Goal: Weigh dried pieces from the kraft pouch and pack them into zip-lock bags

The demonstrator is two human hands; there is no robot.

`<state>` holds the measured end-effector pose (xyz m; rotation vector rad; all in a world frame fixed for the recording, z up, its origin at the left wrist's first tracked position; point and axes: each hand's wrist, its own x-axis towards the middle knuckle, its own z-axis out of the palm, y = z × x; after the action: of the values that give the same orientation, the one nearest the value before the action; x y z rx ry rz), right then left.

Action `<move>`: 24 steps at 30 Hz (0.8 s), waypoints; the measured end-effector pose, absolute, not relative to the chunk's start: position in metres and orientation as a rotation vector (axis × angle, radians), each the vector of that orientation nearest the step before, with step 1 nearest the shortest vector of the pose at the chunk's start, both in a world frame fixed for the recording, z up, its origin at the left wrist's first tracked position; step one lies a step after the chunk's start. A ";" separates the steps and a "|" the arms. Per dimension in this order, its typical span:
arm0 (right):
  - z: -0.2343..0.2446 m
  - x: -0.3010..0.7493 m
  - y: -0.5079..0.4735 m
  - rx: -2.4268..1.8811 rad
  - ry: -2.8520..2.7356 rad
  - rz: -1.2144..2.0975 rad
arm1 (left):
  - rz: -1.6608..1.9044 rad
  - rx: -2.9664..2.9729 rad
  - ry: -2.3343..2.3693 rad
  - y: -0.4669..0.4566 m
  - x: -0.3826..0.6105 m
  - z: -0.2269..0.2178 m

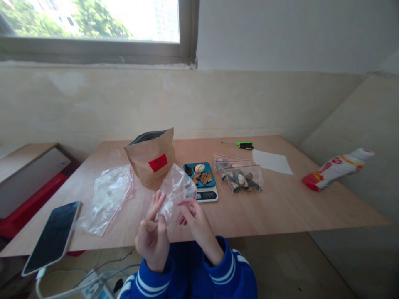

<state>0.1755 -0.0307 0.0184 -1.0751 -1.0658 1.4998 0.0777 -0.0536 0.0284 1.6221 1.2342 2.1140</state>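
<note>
Both my hands hold up one small clear zip bag (175, 185) with a red seal strip, just in front of the table's near edge. My left hand (153, 236) pinches its left lower corner with fingers raised. My right hand (195, 222) grips the bag's red-striped opening between thumb and fingers. The bag looks empty. Behind it a small digital scale (208, 194) carries a blue tray (202, 172) with dark and pale dried pieces.
A brown paper pouch (152, 158) with a red label stands open at mid-table. A pile of empty zip bags (107, 195) lies left, filled bags (241, 176) right. A phone (52, 236), a screwdriver (243, 145), white paper (272, 161) and a tilted bottle (338, 168) are around.
</note>
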 end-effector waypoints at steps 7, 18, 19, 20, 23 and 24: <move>0.015 0.208 -0.033 -1.090 -1.443 1.529 | 2.269 1.446 1.635 -0.028 0.072 0.045; -0.003 0.269 0.067 -1.486 -1.936 0.342 | 1.872 1.312 1.743 -0.002 0.075 0.054; -0.006 0.268 0.070 -1.495 -1.964 0.325 | 1.853 1.294 1.739 -0.001 0.076 0.054; -0.009 0.268 0.073 -1.496 -1.984 0.307 | 1.831 1.280 1.732 -0.001 0.076 0.053; -0.014 0.268 0.075 -1.480 -2.003 0.280 | 1.759 1.266 1.721 -0.001 0.076 0.049; -0.014 0.270 0.075 -1.477 -1.998 0.285 | 1.740 1.268 1.731 -0.001 0.075 0.048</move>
<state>0.2695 0.0749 -0.0142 -1.4769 -1.9984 0.2850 0.0751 -0.0009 0.0482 1.2684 1.7310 1.7395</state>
